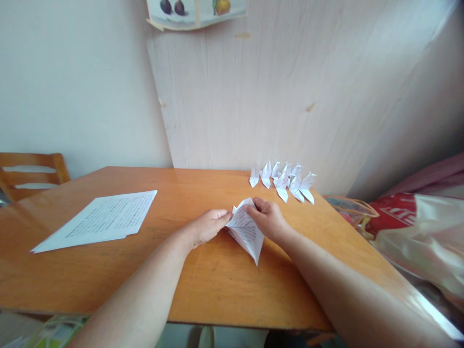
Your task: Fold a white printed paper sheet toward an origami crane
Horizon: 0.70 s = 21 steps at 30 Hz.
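Note:
A partly folded sheet of printed paper (248, 229) is held between my two hands, above the middle of the wooden table. My left hand (210, 226) pinches its left corner between thumb and fingers. On the upper right edge, my right hand (267, 216) grips the paper, thumb on the near face. One pointed end of the paper hangs down toward me. Behind my hands, near the table's far right corner, stand several folded white paper figures (282, 180) shaped like birds, grouped close together.
A stack of printed sheets (108, 217) lies on the left of the wooden table (203, 285). A wooden chair (32, 171) stands beyond the left end. Bags, one red and white (395, 212), crowd the right edge. A wall panel (232, 106) rises behind the table.

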Motion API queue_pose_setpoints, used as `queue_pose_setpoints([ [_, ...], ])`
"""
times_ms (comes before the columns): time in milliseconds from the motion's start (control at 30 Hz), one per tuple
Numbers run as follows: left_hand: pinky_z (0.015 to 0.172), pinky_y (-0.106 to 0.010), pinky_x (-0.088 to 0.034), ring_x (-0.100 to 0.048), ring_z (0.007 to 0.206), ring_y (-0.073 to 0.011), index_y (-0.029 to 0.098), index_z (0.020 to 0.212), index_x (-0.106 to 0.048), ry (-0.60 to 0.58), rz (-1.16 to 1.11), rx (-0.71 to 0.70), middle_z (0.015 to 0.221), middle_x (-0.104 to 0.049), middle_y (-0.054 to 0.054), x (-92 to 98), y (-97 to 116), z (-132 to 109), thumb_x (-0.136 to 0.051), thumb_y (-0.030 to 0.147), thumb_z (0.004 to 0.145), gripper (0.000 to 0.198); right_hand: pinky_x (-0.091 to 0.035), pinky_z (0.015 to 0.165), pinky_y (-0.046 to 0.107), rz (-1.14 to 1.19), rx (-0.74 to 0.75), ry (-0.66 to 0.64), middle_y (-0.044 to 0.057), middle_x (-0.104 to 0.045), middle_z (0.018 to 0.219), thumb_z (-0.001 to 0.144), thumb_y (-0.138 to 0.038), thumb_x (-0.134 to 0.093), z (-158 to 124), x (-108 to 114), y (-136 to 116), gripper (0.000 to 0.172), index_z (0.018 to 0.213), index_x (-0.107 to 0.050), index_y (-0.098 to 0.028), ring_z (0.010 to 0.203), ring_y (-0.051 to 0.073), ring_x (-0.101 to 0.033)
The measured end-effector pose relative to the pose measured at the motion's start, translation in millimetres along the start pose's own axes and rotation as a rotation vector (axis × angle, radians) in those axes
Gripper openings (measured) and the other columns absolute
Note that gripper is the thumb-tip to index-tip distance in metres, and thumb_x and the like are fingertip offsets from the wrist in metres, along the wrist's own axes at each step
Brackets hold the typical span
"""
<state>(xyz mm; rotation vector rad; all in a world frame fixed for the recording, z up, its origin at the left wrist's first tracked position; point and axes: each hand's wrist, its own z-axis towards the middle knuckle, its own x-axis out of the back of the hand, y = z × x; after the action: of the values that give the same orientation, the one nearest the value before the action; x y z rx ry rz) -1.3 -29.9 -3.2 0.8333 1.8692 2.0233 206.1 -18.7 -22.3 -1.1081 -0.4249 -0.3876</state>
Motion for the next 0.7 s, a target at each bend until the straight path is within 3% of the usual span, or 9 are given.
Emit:
queue_pose_setpoints([
  [200, 0.098, -0.037, -0.042, -0.06, 0.109, -0.0241, 0.018, 0.116, -0.067, -0.004, -0.004, 0.033, 0.118, -0.069, -0.006, 5.9, -0.5, -1.5, -0.053, 0.03, 0.091, 0.031, -0.033, 0.054, 0.023, -0.045, -0.028, 0.013, -0.004, -0.053, 0.064, 0.087, -0.038, -0.052, -1.5, 2.3, -4.8, 0.024, 0.074, -0.057, -0.019, 0.062, 0.012, -0.051],
  [367, 0.101, -0.036, -0.042, -0.06, 0.11, -0.0225, 0.019, 0.111, -0.067, -0.038, 0.024, 0.0, 0.115, -0.069, -0.004, 10.0, -3.8, -1.5, -0.054, 0.018, 0.084, 0.03, -0.038, 0.059, 0.024, -0.14, -0.084, -0.065, -0.001, -0.065, 0.076, 0.081, -0.036, -0.06, -2.7, 7.6, -9.4, 0.018, 0.089, -0.061, -0.019, 0.07, 0.015, -0.06],
  [533, 0.094, -0.036, -0.048, -0.063, 0.103, -0.0227, 0.019, 0.106, -0.066, -0.067, 0.037, 0.036, 0.107, -0.071, -0.004, 8.7, -4.5, -1.8, -0.059, 0.015, 0.078, 0.028, -0.041, 0.063, 0.025, -0.269, -0.164, -0.144, 0.003, -0.071, 0.091, 0.072, -0.034, -0.069, -5.1, 12.1, -8.7, 0.039, 0.107, -0.06, -0.021, 0.081, 0.02, -0.065],
  [700, 0.093, -0.036, -0.049, -0.064, 0.104, -0.0224, 0.018, 0.105, -0.066, -0.087, 0.012, 0.026, 0.109, -0.071, -0.004, 7.3, -4.3, -1.3, -0.061, 0.011, 0.076, 0.03, -0.043, 0.068, 0.03, -0.473, -0.202, -0.186, 0.007, -0.072, 0.103, 0.07, -0.046, -0.072, -11.1, 10.7, -13.5, 0.063, 0.125, -0.052, -0.024, 0.091, 0.027, -0.067],
])
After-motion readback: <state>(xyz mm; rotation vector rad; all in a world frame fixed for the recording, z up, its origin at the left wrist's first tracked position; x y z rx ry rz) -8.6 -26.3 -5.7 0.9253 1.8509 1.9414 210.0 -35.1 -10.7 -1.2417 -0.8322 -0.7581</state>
